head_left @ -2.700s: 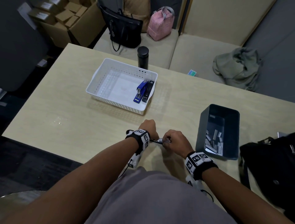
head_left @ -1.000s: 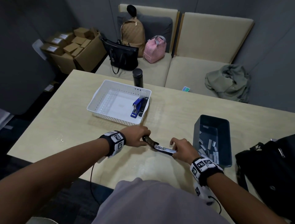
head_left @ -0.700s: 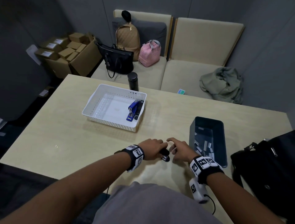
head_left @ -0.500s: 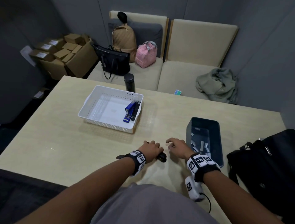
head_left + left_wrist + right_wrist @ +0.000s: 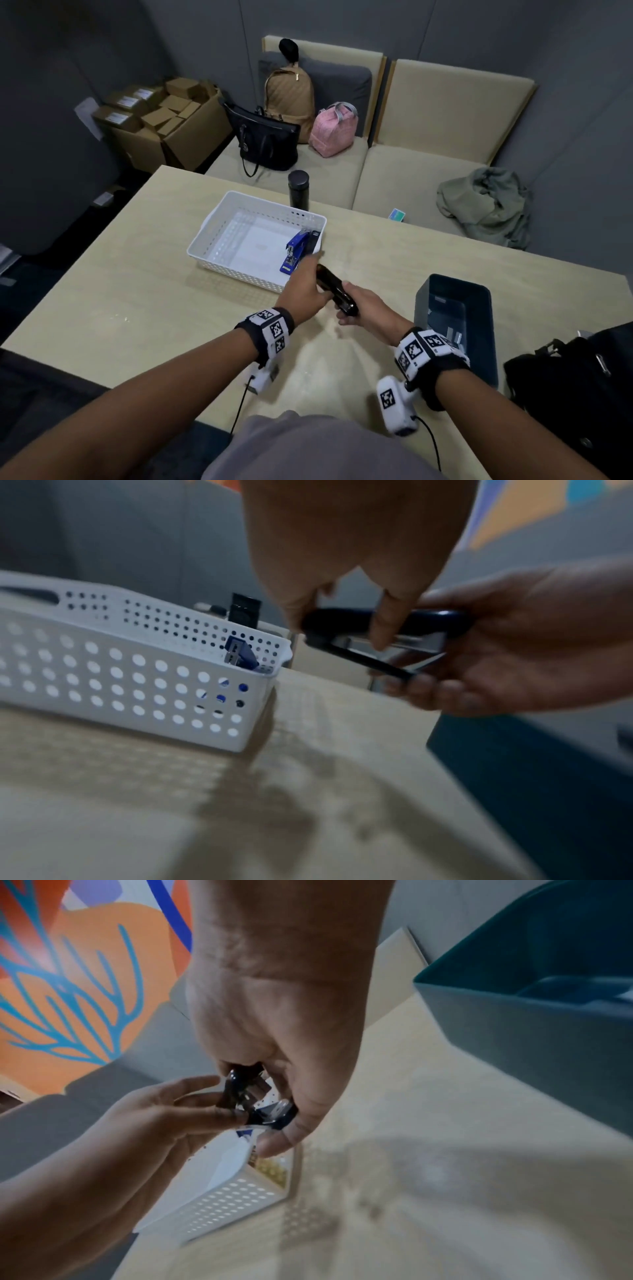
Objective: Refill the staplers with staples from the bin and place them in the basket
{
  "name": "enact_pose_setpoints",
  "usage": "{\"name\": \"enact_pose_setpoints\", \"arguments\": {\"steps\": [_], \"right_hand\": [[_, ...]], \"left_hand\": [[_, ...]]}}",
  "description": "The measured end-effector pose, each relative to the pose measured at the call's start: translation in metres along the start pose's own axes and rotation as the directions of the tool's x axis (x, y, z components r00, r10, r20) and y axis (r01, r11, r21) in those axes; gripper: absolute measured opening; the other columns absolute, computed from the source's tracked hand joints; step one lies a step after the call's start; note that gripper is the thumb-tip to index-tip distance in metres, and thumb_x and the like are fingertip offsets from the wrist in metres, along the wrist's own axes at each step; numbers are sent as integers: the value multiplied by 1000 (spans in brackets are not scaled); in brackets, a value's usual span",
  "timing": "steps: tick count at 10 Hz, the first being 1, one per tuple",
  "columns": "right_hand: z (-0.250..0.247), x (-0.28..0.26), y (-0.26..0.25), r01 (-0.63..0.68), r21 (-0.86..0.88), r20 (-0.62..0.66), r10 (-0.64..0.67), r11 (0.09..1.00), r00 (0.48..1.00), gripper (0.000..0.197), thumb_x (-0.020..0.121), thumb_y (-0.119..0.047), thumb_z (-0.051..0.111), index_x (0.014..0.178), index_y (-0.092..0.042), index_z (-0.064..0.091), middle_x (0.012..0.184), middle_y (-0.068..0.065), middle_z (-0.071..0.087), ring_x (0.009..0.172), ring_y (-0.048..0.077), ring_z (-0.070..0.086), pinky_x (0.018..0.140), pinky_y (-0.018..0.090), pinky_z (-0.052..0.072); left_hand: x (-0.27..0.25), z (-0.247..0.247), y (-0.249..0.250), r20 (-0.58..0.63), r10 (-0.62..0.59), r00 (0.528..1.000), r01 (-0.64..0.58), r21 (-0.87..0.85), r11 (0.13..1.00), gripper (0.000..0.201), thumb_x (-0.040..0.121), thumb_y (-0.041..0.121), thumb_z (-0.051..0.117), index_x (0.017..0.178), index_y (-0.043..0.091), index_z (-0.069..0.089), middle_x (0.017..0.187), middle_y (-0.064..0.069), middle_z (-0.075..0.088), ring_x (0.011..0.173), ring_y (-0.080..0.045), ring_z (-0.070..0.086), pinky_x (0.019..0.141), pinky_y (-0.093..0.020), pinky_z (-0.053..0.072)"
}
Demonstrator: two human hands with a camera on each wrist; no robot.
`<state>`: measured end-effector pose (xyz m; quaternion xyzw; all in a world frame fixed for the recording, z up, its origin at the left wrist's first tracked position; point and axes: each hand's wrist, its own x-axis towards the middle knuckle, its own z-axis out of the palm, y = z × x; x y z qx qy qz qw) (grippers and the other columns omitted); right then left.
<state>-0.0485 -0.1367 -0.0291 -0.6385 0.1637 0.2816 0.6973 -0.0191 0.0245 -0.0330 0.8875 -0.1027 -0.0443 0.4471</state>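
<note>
- White perforated plastic formed the basket (image 5: 219,240), which stood on the worktop (image 5: 137,301); a blue stapler (image 5: 295,249) and a black stapler (image 5: 312,241) lay side by side against its right wall, so at least two units appeared to be finished and delivered.
- A third stapler, black and glossy (image 5: 337,291), was held in the air above the worktop, between the basket and the bin (image 5: 479,346), just short of the basket's near right corner.
- The left hand (image 5: 303,289) had its thumb and fingers curled round the far end of this third stapler; the left wrist view showed the thumb on top and a finger pressed against the side.
- The right hand (image 5: 368,308) cupped the near end from below, fingers wrapped under the base.
- In the left wrist view the base plate hung at a small angle from the upper arm, as it does on an unpressed unit; whether staples were loaded could not be told.
- The dark blue-grey bin stood on the worktop to the right, and a few staple strips (image 5: 454,335) showed in its near end.
- Judged stage: late in the third unit's cycle. Remaining: lowering it into the basket beside the other two. No further stapler was visible on the worktop.
</note>
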Motion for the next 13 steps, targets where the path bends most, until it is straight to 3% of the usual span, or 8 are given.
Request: {"name": "enact_pose_setpoints", "arguments": {"steps": [1,2,3,4,5,7,11,13], "right_hand": [[29,10,-24,73,90,10,-75,993,997,35,104,-34,36,112,-8,58,87,7,54,68,17,58,64,24,58],[64,21,-46,88,141,8,-90,986,996,37,105,-32,34,122,-8,57,101,10,62,79,20,63,72,31,56],[90,29,-61,83,-99,49,-79,992,996,39,102,-35,33,131,-17,52,117,4,65,95,17,61,74,31,49],[92,34,-71,113,-315,138,-73,942,988,38,101,-35,41,137,-25,48,119,-2,60,98,8,54,77,27,45],[80,42,-72,131,-382,109,-96,915,989,52,96,-30,55,145,-20,41,125,3,56,104,17,55,81,30,50],[32,36,-55,49,-285,-129,-89,957,988,36,94,-18,57,130,-15,53,101,0,57,94,18,58,81,34,50],[-31,14,-34,-67,-286,-243,-5,956,970,27,95,-13,55,121,-13,60,101,4,58,90,16,59,74,29,51],[-45,8,-31,-27,-297,-238,-47,954,970,17,94,-16,57,109,-22,64,110,11,61,93,17,63,80,34,55]], "left_hand": [[9,-15,10,-109,-226,968,185,-297,937,68,82,3,62,143,16,37,128,-1,55,117,-16,55,101,-31,45],[27,-29,13,1,-452,892,362,-600,714,56,82,36,51,136,22,47,122,-5,64,109,-23,62,98,-41,50],[44,-46,10,30,-459,888,386,-591,708,46,93,38,52,135,19,49,121,-9,65,107,-25,64,91,-40,53],[65,-67,-8,36,-447,894,407,-483,775,47,93,14,57,137,20,41,105,-9,62,78,-22,61,55,-28,49],[97,-86,-38,27,-497,867,478,-324,817,43,93,20,56,133,13,39,100,-15,61,68,-23,58,48,-27,43],[135,-99,-78,49,-531,846,531,19,847,35,98,34,52,111,2,54,111,-24,67,100,-37,64,83,-36,46],[141,-48,-83,80,-500,862,455,312,834,34,97,10,42,128,2,54,128,-24,60,115,-40,58,94,-42,46],[145,-57,-78,123,-508,853,458,293,840,41,100,24,47,136,3,49,138,-20,55,125,-37,53,101,-37,42]]}}
